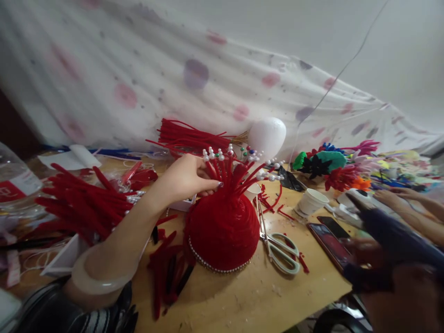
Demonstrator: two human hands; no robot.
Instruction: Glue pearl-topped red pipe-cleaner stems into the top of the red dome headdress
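A red fuzzy dome [222,231] with a beaded lower edge stands on the table. Red stems [229,175] tipped with white, green and red beads rise from its top. My left hand [189,178] pinches the stems at their left side, thumb toward the dome. At the right edge, my right hand [409,291], smeared by motion, grips a dark blue gun-shaped tool [391,231]. The tool's nozzle points up and left, well apart from the dome.
Scissors [284,252] lie right of the dome, near phones [329,245] and a paper cup [312,202]. Red stem bundles [83,199] lie left. Behind are a white foam ball [268,136] and colourful flowers [340,171]. Another person's hand [390,199] is at right.
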